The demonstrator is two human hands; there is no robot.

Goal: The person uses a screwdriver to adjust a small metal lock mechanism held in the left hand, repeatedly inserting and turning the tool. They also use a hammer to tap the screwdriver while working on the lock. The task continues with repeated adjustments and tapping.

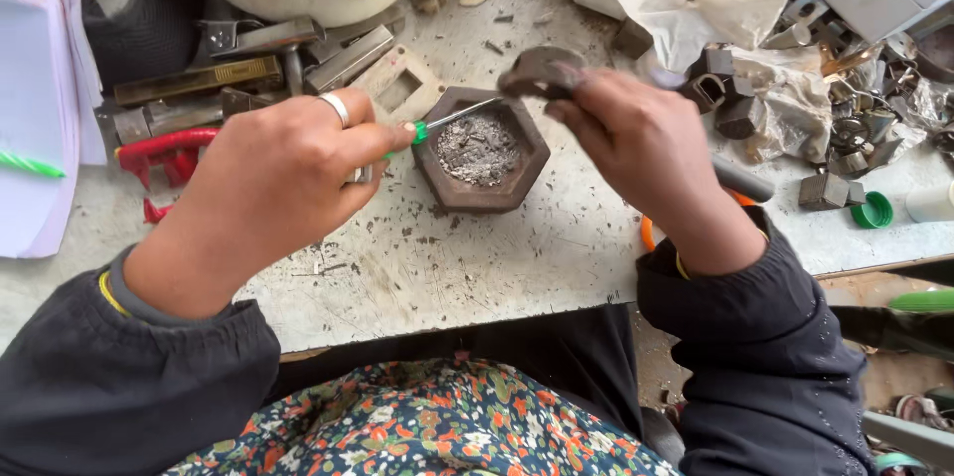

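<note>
Two hands above hexagonal dish: left hand gripping screwdriver, right hand pinching metal part.

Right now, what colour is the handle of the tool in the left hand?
Green, on the screwdriver gripped by the left hand; the head view shows it best.

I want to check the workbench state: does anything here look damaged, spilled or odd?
The table top is badly scratched, its paint flaked and dotted with dark specks. The hexagonal dish holds grey powder, none visibly spilled. Metal parts lie piled loosely at right.
</note>
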